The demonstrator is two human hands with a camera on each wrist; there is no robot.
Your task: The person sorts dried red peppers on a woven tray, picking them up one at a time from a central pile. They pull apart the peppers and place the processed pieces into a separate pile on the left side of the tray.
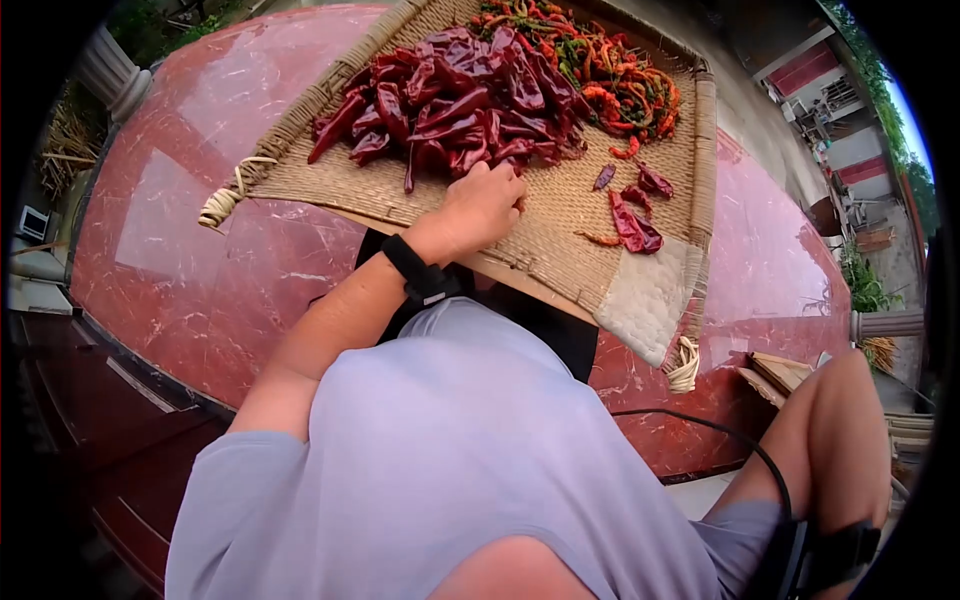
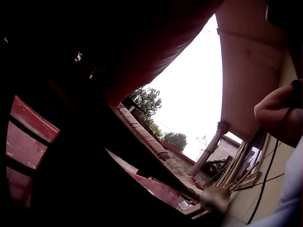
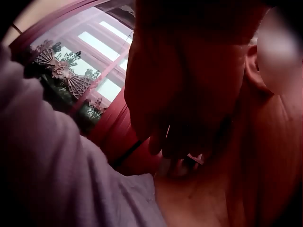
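Observation:
Dark red dried chilies (image 1: 450,95) lie heaped on a woven tray (image 1: 370,190). My left hand (image 1: 482,205) is at the near edge of this heap, palm down, knuckles up and fingers bent toward the tray. The fingertips are hidden under the hand, and I cannot tell whether they hold a chili. In the left wrist view, deep shadow and a large dark red shape (image 2: 156,56) fill much of the picture. Outside the head view, my right hand (image 3: 184,80) is raised beside the neck (image 3: 203,198), fingers loosely bent and in shadow.
Thinner, twisted orange and green chilies (image 1: 630,90) lie at the tray's far right. Several loose chilies (image 1: 635,220) are near a pale patch (image 1: 645,300) at its right corner. Below is a red marbled table (image 1: 240,240). A black cable (image 1: 700,420) runs to the right arm.

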